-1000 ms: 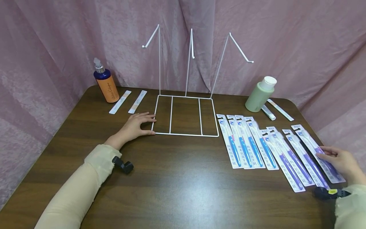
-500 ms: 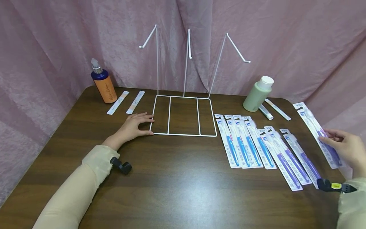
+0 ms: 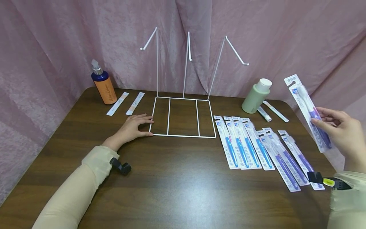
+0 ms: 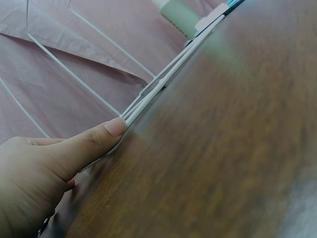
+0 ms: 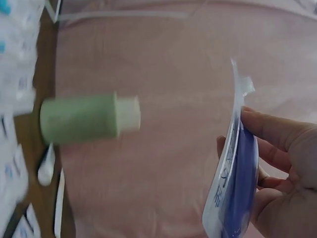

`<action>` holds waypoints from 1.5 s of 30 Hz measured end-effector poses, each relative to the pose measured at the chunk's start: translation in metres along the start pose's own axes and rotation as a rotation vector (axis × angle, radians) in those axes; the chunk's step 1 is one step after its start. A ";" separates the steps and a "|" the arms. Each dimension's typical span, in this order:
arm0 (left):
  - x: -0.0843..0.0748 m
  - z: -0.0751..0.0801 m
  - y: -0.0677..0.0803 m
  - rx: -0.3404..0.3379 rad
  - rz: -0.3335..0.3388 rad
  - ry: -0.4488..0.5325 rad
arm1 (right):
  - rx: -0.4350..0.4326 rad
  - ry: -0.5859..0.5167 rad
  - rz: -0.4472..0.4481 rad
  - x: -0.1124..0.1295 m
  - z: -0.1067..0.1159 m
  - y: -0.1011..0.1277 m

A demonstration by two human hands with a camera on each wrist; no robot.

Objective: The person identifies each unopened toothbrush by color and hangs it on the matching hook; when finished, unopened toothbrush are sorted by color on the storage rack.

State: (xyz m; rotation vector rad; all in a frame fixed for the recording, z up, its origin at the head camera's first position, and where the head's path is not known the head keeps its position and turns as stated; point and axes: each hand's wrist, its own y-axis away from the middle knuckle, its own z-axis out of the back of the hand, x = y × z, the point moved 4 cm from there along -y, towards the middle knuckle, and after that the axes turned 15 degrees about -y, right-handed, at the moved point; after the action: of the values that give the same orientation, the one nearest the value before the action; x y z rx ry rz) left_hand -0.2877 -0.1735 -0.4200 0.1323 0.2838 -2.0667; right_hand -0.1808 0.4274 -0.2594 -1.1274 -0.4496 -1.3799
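My right hand [image 3: 341, 130] pinches a packaged purple toothbrush [image 3: 308, 109] between thumb and fingers, raised above the table's right edge. In the right wrist view the toothbrush pack [image 5: 230, 183] is seen edge-on. My left hand [image 3: 130, 128] rests at the left side of a white wire rack [image 3: 184, 136], fingers extended, thumb at its front left corner. In the left wrist view the thumb [image 4: 101, 141] touches the rack's base. Three upright rods with hooks rise from its back, with nothing hung on them. Packaged blue toothbrushes [image 3: 228, 146] and purple toothbrushes [image 3: 286, 165] lie right of the rack.
A green bottle [image 3: 255, 97] with a white cap stands at the back right, beside a small tube [image 3: 264, 114] and a thin white packet [image 3: 275, 111]. At the back left are an orange pump bottle [image 3: 104, 89] and two thin packets [image 3: 135, 103]. A pink curtain hangs behind.
My right hand has lifted the rightmost purple toothbrush off the table, upward and slightly left. The left hand has stayed at the rack.
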 end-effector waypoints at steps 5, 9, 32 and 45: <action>-0.001 0.000 0.000 0.001 -0.007 -0.007 | -0.086 -0.131 0.066 0.027 -0.032 0.001; -0.002 0.000 0.000 0.007 -0.008 -0.003 | -0.166 -0.214 0.075 0.044 -0.055 0.001; -0.002 -0.001 -0.002 0.000 -0.016 -0.024 | -0.073 -0.571 0.207 0.080 -0.129 0.005; -0.001 0.000 0.002 0.003 -0.005 -0.016 | -0.072 -0.334 0.161 0.077 -0.170 -0.003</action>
State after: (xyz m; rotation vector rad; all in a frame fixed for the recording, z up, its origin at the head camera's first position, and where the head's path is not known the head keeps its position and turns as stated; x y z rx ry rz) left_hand -0.2860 -0.1739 -0.4197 0.1167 0.2712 -2.0724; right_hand -0.2260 0.2469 -0.2714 -1.4306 -0.5378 -1.0777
